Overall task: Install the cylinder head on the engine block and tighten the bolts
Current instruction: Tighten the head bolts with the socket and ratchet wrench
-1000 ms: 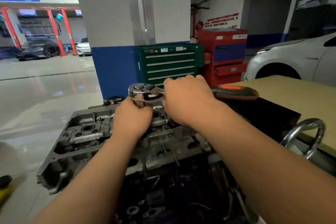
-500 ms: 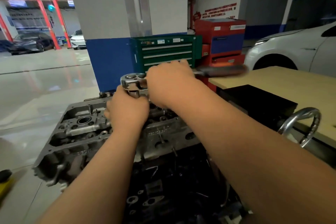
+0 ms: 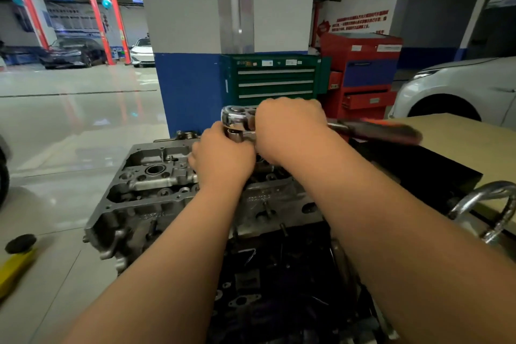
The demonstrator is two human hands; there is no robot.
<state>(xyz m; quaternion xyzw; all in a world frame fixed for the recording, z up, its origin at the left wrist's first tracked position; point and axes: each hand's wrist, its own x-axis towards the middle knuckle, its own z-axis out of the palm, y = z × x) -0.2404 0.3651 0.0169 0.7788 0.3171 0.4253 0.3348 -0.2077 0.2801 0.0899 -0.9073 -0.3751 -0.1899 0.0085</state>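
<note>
Tightening a bolt on the cylinder head (image 3: 156,184) with a ratchet (image 3: 237,119).
The cylinder head already sat on the engine block (image 3: 279,288); only the tightening seemed left. The right grip (image 3: 290,128) was curled around the ratchet, and the left grip (image 3: 223,159) held the socket (image 3: 236,136) under it, just above the head's middle.

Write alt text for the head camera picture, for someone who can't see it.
Two hands hold a ratchet wrench on a cylinder head seated on an engine block: the left hand holds under the wrench's head, the right hand grips its shaft. Behind stand a green tool chest, a red cabinet and a white car.
</note>
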